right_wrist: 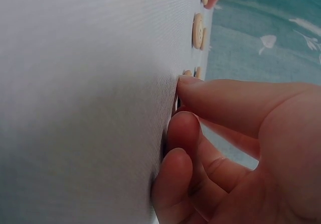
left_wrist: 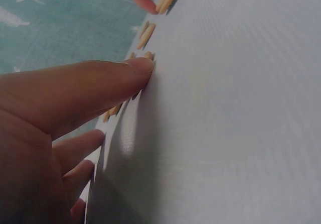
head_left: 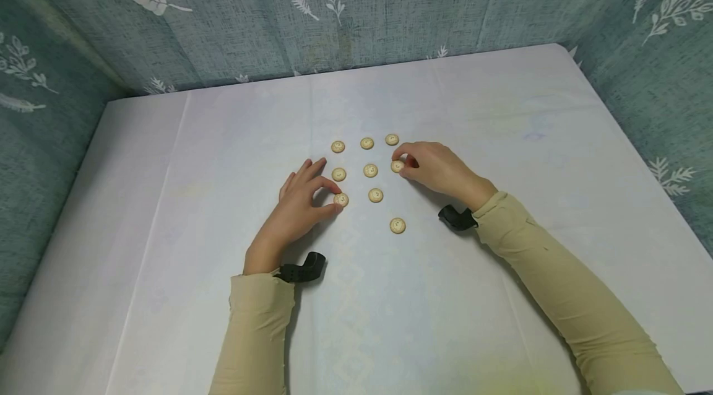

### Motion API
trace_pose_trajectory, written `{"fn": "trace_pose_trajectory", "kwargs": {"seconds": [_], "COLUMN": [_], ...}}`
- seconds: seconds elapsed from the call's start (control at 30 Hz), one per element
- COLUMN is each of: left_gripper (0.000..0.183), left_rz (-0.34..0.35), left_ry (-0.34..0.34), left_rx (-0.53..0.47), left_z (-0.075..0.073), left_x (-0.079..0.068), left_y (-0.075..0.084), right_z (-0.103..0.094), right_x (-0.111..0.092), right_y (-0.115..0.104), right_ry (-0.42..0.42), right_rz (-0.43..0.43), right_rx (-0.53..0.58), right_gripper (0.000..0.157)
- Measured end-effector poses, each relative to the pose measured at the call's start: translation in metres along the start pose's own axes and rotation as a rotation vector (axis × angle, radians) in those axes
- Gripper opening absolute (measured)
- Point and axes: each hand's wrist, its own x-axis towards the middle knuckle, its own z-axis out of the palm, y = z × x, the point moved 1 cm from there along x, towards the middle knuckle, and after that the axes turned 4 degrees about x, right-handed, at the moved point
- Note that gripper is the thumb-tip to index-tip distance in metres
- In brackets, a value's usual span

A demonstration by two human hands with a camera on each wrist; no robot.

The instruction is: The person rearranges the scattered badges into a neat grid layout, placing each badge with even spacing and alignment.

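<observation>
Several round, pale wooden buttons lie in loose rows on the white-covered table (head_left: 445, 296). Thumb and index finger of my left hand (head_left: 298, 206) pinch the edges of the front-left button (head_left: 341, 200), its other fingers spread out. My right hand (head_left: 440, 169) pinches the button (head_left: 397, 166) at the right end of the middle row, between thumb and curled fingers. Between the hands lie a centre button (head_left: 370, 170) and another button (head_left: 375, 195) just in front of it. A lone button (head_left: 397, 225) sits nearer me. In both wrist views, the thumb largely hides the pinched button.
Beyond the hands runs a back row with a left button (head_left: 338, 146), a middle button (head_left: 367, 143) and a right button (head_left: 392, 139). Dark wrist devices, left (head_left: 303, 267) and right (head_left: 457, 218), jut out beside the forearms. A leaf-patterned green curtain (head_left: 223, 30) surrounds the table's far edges.
</observation>
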Motion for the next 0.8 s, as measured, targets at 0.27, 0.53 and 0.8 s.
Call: {"fn": "trace_pose_trajectory", "kwargs": {"seconds": [0.27, 0.53, 0.8], "left_gripper": [0.02, 0.019, 0.02], "left_rz": [-0.008, 0.0, -0.005], "left_ry": [0.002, 0.006, 0.004], "left_rx": [0.003, 0.006, 0.002], "left_z": [0.0011, 0.0015, 0.0004], "left_x": [0.0007, 0.0015, 0.0005], "left_y": [-0.0002, 0.0005, 0.0011], "right_z": [-0.0001, -0.0022, -0.0073], "right_x": [0.0, -0.0009, -0.0032], "right_y": [0.0008, 0.003, 0.0042], "right_ry": [-0.007, -0.028, -0.098], "right_rz": [0.007, 0.014, 0.0], "right_rx": [0.015, 0.018, 0.021], "right_gripper": [0.025, 0.03, 0.048]}}
